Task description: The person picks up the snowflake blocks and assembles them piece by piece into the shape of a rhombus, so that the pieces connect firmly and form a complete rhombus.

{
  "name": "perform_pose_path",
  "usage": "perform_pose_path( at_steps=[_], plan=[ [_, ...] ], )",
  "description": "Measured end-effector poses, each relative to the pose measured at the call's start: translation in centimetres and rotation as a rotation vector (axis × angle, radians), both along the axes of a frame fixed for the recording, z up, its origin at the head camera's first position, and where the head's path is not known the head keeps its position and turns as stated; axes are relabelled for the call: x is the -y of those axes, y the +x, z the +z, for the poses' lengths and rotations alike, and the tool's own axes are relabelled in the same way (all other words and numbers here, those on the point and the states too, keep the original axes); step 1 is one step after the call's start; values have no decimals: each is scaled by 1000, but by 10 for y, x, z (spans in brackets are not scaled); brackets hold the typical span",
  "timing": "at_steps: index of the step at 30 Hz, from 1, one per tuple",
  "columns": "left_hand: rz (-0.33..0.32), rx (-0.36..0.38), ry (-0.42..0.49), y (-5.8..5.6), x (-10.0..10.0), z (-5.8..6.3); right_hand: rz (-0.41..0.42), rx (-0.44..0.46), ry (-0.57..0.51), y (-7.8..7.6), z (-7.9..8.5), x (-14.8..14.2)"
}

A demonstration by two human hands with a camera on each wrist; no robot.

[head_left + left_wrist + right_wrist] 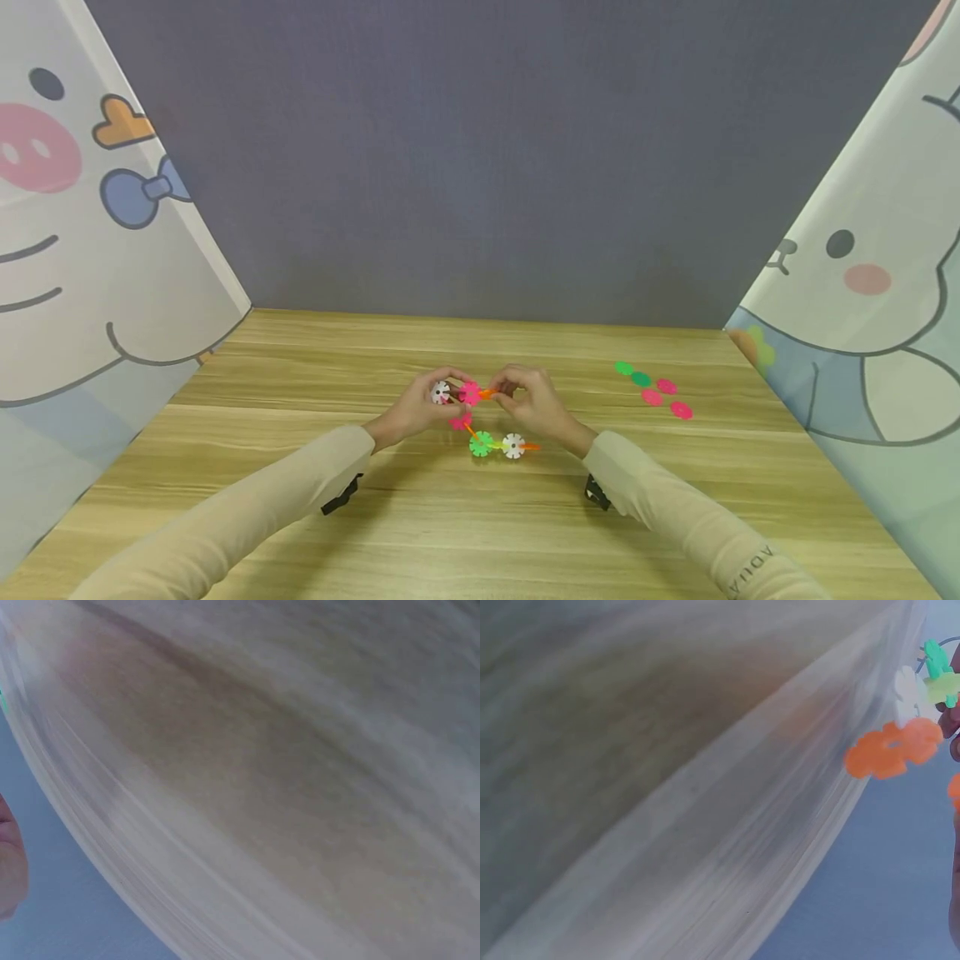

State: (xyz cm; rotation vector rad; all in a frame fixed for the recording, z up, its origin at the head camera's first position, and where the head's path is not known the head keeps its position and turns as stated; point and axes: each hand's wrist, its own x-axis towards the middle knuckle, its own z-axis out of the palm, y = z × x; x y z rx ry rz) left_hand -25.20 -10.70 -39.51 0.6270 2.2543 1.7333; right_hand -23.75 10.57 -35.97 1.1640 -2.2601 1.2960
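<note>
A chain of notched plastic discs, slotted edge to edge, hangs between both hands in the head view. My left hand (pixel 414 408) grips its upper left part, fingers curled round a white disc (pixel 440 392) and the pink discs (pixel 470 392) beside it. Between thumb and fingers, my right hand (pixel 537 403) pinches an orange disc (pixel 487 393) at the upper pink disc's right edge. Below, the chain runs through a green disc (pixel 481 444) and a yellow one to a white disc (pixel 513 446), ending in an orange disc (pixel 885 754), seen large in the right wrist view.
Several loose discs lie on the wooden table (pixel 480 533) at the right: green discs (pixel 624 367) and pink discs (pixel 681 410). A dark grey panel (pixel 480 167) stands behind the table, with cartoon-printed panels at both sides. Sleeve and blur fill much of both wrist views.
</note>
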Motion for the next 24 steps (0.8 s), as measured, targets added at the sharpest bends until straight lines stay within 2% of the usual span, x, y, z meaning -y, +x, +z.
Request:
perform_pose_path(
  at_steps=[5, 13, 19, 24],
  plan=[
    [1, -7, -4, 0, 0, -1, -9, -53, 5, -1, -1, 2],
    [8, -8, -7, 0, 0, -1, -52, -48, 14, -21, -29, 1],
    [-10, -22, 1, 0, -1, -2, -44, -66, 12, -22, -32, 1],
    [-6, -5, -8, -1, 1, -2, -30, -67, 14, -24, -32, 1]
  ],
)
